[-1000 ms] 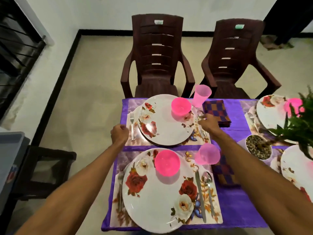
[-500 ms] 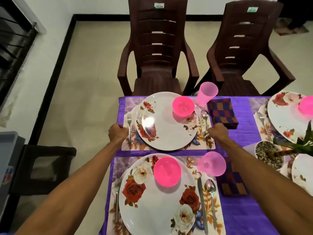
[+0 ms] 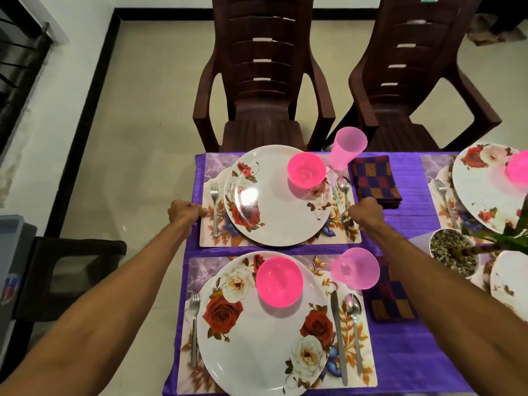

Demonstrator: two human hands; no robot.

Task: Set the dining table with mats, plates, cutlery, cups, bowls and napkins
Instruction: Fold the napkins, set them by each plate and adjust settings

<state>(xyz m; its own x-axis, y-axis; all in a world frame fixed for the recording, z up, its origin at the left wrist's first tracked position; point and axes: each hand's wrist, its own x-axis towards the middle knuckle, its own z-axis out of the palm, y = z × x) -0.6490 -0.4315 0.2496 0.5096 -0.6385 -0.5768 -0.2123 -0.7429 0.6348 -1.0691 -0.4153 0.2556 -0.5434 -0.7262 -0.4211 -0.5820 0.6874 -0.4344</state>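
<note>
- Hands: both arms stretch out over the table. The left hand (image 3: 184, 212) has its fingers curled round the left edge of the far mat (image 3: 210, 167). The right hand (image 3: 367, 211) is curled at the mat's right edge, gripping it, with the fingertips hidden behind the knuckles.
- Far mat: floral, flat on the purple cloth (image 3: 414, 352) at the table's far left corner, in front of the left chair (image 3: 265, 81).
- On far mat: the far plate (image 3: 274, 212) sits in the middle. The pink far bowl (image 3: 306, 170) stands on the plate's far right part. The far fork (image 3: 215, 207) lies left of the plate, just beside the left hand. The far knife (image 3: 336, 195) and far spoon (image 3: 343, 184) lie right of the plate, their handles running under the right hand.
- Far cup (image 3: 347, 151): pink, standing at the mat's far right corner.
- Far napkin (image 3: 374, 180): checked and folded, on the cloth right of the mat, just beyond the right hand.
- Near mat (image 3: 200, 270): just beside the far mat. It carries the near plate (image 3: 257, 347), near bowl (image 3: 279, 282), near fork (image 3: 194, 324), near knife (image 3: 339, 338) and near spoon (image 3: 354, 321).
- Near cup (image 3: 355, 268): pink, at the near mat's far right corner, with the near napkin (image 3: 391, 304) beside it on the cloth.
- Right side: a third plate (image 3: 485, 190) with a fork (image 3: 444, 198) to its left, a pot (image 3: 454, 252) of pebbles holding a green plant, and the right chair (image 3: 414, 81).
</note>
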